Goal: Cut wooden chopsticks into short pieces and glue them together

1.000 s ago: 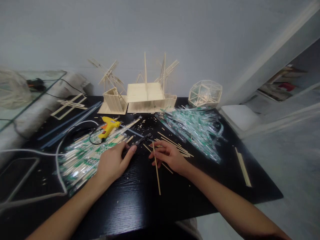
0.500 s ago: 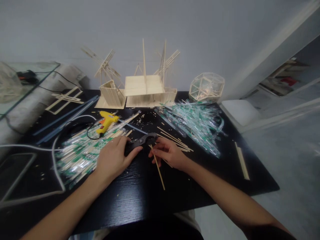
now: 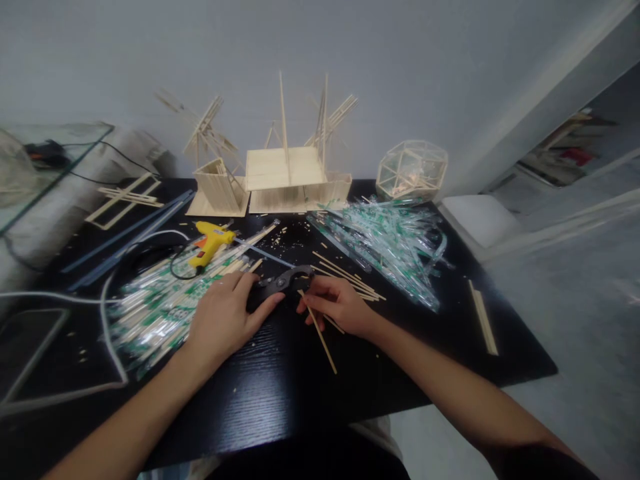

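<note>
Head view: worktop [image 3: 280,400], black, glossy, with a fine wood-grain texture. Left hand [image 3: 220,310], wrapped around a dark cutter [image 3: 273,287], its handles mostly hidden by the fingers, its curved head pointing toward the right hand [image 3: 340,303]. Right hand, pinching one wooden stick [image 3: 323,340], slender, pale and straight, slanting toward the near edge; its upper end lies at the cutter's head, contact between the two unclear. Loose sticks [image 3: 350,279], thin, fanned beside the right hand. Plastic sleeves [image 3: 175,310], clear and shiny, green-printed, containing pale sticks; on them, a glue gun [image 3: 211,243], smooth yellow plastic. Wrappers [image 3: 385,240], crumpled clear film with green print, heaped at right. Small bundle of sticks [image 3: 483,320], flat-lying, near the right edge. At the back: slatted wooden box [image 3: 215,187], flared, open-topped, contents indistinct; wooden model [image 3: 285,170] with flat panel and upright rods; faceted frame [image 3: 413,170], clear-panelled, enclosing something pale, too blurred to identify.
</note>
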A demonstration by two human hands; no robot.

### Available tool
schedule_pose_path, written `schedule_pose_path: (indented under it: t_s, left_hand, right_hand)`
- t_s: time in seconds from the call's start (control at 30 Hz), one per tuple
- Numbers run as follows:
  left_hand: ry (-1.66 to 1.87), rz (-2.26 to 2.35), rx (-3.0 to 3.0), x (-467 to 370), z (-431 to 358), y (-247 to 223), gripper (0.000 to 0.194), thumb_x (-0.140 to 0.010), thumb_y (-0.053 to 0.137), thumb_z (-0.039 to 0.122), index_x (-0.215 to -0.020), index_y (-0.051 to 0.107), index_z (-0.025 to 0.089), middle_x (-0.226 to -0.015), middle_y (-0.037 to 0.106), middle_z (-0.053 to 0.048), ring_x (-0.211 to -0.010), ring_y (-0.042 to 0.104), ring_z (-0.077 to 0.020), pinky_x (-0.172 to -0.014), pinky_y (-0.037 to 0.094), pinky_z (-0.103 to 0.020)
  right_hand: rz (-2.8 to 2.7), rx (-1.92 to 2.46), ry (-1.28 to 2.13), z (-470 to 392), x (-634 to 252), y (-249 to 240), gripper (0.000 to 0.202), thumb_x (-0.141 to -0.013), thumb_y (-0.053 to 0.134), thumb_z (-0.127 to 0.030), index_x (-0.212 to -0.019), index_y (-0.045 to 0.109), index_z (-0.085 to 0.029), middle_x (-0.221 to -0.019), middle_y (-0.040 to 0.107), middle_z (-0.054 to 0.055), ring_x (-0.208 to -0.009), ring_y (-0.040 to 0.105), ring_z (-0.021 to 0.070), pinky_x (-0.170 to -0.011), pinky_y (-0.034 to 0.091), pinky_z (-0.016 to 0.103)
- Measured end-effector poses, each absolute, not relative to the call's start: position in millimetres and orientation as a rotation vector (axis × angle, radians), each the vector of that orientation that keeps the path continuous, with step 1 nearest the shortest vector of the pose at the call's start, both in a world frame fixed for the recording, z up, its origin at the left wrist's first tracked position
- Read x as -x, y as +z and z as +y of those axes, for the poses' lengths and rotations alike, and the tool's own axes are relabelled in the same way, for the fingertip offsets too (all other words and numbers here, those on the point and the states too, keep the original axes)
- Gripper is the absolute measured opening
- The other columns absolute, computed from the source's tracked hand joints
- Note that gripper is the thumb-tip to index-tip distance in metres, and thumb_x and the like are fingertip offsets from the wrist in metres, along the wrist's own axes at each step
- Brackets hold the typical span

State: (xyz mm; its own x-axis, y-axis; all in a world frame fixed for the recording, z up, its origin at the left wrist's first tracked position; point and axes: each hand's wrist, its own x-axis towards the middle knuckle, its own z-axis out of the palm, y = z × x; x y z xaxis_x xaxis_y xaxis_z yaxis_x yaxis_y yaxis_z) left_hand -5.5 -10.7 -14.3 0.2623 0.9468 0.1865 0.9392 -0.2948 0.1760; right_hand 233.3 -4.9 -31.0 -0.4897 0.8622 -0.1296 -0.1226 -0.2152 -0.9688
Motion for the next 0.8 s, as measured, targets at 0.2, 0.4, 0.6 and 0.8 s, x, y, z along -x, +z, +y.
schedule_pose_path:
  t_s: [0.2,0.4,0.6,0.8]
  left_hand:
    - [0.34,1.871,-2.478,6.9,-11.0,-15.8,0.059,-0.097,0.037,0.069,-0.106,0.065,0.018,-0.098,0.07,-0.011,-0.092,0.068,-0.0305,-0.081,0.05,-0.038]
    - [0.23,1.907,-2.384,6.6,-12.1,-15.8,0.057,-0.098,0.034,0.07,-0.1,0.062,0.02,-0.094,0.072,-0.01,-0.086,0.07,-0.0288,-0.072,0.047,-0.035]
    - [0.361,1.895,-2.338,5.6,-10.0,-16.8,0.058,-0.096,0.038,0.072,-0.103,0.062,0.019,-0.099,0.071,-0.011,-0.093,0.069,-0.0302,-0.08,0.05,-0.038]
    - [0.503,1.84,-2.367,5.7,-8.9,-20.5,0.058,-0.096,0.044,0.068,-0.118,0.06,0.016,-0.113,0.069,-0.015,-0.104,0.067,-0.032,-0.091,0.051,-0.042]
  right_hand:
    - [-1.342,0.941,1.785,-4.6,-234.7,-31.2,0.039,-0.084,0.077,-0.048,-0.104,0.07,-0.015,-0.084,0.075,0.006,-0.059,0.068,0.0131,-0.044,0.048,0.019]
    - [-1.314,0.958,1.788,-4.2,-234.4,-34.5,0.042,-0.083,0.077,-0.044,-0.113,0.07,-0.016,-0.082,0.075,0.005,-0.058,0.066,0.0127,-0.044,0.046,0.019]
    - [-1.469,1.109,1.589,-8.3,-231.7,-37.0,0.051,-0.086,0.073,-0.034,-0.133,0.061,-0.019,-0.084,0.075,0.002,-0.054,0.065,0.012,-0.053,0.054,0.024]
    - [-1.896,1.192,1.094,-11.3,-231.2,-39.8,0.025,-0.095,0.065,-0.028,-0.118,0.073,-0.02,-0.093,0.075,0.005,-0.063,0.067,0.0144,-0.064,0.054,0.029]
